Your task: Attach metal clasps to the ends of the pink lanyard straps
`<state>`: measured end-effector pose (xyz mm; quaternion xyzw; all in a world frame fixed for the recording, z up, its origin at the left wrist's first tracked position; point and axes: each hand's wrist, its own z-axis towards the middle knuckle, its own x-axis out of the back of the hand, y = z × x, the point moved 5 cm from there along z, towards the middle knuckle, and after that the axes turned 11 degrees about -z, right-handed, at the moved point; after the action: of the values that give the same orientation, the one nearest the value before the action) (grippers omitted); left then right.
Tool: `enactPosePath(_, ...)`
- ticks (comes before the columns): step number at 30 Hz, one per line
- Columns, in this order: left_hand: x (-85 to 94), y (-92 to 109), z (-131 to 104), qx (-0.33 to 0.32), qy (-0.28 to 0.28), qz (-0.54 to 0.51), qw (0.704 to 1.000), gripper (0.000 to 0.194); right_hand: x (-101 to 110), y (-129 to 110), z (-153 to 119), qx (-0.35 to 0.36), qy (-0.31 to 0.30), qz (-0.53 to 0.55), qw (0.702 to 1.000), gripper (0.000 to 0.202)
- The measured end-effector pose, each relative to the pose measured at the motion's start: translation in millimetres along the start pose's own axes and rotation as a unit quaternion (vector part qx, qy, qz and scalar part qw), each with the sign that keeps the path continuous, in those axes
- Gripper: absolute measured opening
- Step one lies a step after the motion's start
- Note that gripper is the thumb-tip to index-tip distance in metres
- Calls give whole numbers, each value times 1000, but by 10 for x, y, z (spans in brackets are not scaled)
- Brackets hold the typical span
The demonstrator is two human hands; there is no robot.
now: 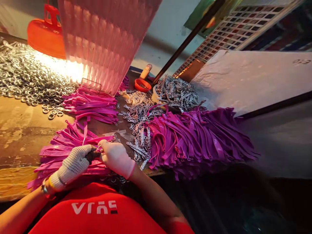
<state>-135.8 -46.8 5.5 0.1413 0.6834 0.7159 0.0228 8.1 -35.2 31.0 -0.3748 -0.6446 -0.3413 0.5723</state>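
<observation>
My left hand (75,165) wears a white knit glove with dark dots, and something dark covers its fingertips. A thin white glove covers my right hand (117,157). The two hands meet over the near heap of magenta straps (55,152), fingertips pinched around a magenta strap (97,143). Beside my right knuckles a small metal fitting shows at a strap's end. My fingers hide the exact point of grip. Right of my hands lie loose metal chain pieces (138,149) and a large pile of magenta straps (195,136).
Metal rings (31,78) are heaped at the left under an orange lamp (46,37). A translucent corrugated sheet (102,42) stands behind another strap bundle (94,105). Farther back are an orange bowl (142,85) and a mound of metal chain pieces (177,92). A white board (255,78) leans right.
</observation>
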Motion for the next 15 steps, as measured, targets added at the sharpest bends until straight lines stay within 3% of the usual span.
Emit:
enactPosePath(2, -14, -47, -12, -3, 1, 28, 1000, 14, -69, -35, 16, 12, -11, -26, 1000, 17)
enactPosePath(6, -29, -85, -10, 0, -11, 63, 998, 18, -160, -99, 15, 51, -5, -67, 996, 28)
enactPosePath(13, 0, 89, 108, -12, -32, 63, 997, 21, -150, -81, 101, 100, 41, -77, 991, 27)
enactPosePath(15, 75, 104, 152, 5, -49, 18, 999, 26, -118, -56, 122, 98, 45, -71, 992, 28)
